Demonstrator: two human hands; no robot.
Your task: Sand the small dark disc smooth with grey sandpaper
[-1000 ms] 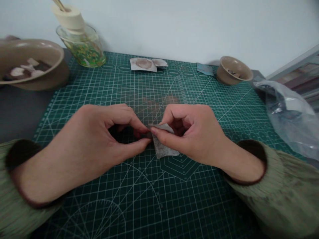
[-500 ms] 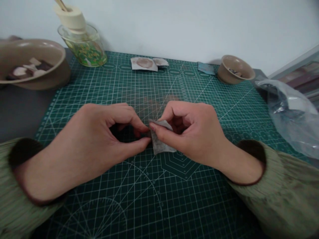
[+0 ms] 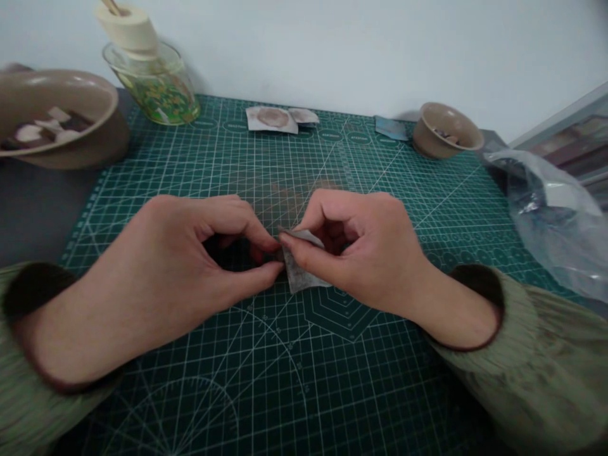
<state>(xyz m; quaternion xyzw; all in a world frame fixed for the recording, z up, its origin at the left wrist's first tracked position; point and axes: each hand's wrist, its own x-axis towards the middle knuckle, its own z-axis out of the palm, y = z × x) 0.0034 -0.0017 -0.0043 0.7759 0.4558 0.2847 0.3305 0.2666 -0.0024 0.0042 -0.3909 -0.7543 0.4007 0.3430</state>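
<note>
My right hand [image 3: 365, 253] pinches a folded piece of grey sandpaper [image 3: 300, 276] between thumb and forefinger, its lower corner hanging down over the mat. Facing it, my left hand [image 3: 204, 253] is closed at the fingertips on a small dark piece [image 3: 280, 255], which is mostly hidden by the fingers. The sandpaper's edge touches or wraps this piece; which of the two I cannot tell. Both hands are over the middle of a green cutting mat [image 3: 190, 392]. Brownish dust [image 3: 285, 190] lies on the mat just beyond the fingers.
A large brown bowl [image 3: 102, 142] with pale and dark chunks stands at left. Beside it is a glass jar [image 3: 166, 95] with a cream top. Stained paper squares [image 3: 272, 119], a blue-grey sheet [image 3: 390, 127] and a small bowl [image 3: 430, 139] line the back. A plastic bag [image 3: 555, 221] lies right.
The whole view has shifted slightly. Both hands keep the same grip, with the sandpaper still at the left fingertips.
</note>
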